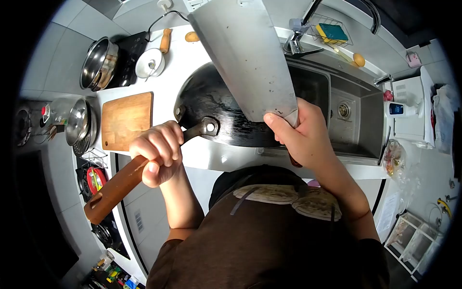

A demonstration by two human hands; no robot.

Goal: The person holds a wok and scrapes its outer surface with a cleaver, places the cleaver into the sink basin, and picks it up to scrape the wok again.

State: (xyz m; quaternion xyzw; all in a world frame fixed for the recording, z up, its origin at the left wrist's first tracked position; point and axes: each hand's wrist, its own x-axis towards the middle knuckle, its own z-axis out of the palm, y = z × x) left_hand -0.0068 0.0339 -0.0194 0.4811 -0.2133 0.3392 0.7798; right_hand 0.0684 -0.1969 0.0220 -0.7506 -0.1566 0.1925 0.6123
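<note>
My left hand (159,149) is closed around the brown wooden handle (118,185) of a black wok (197,98). The wok's dark surface shows fine streaks, and a metal bracket with a rivet joins it to the handle. In my right hand (305,135) is a wide cleaver (245,58), its blade raised over the wok and covering part of it. My thumb presses on the blade near its lower corner. The cleaver's handle is mostly hidden by my fingers. Whether the blade touches the wok, I cannot tell.
Right of the wok lies a double sink (358,118) with a faucet (294,43). A wooden cutting board (127,118), a white lidded pot (150,63) and a steel pot (99,62) stand left. A sponge (332,32) sits in a wire rack behind the sink.
</note>
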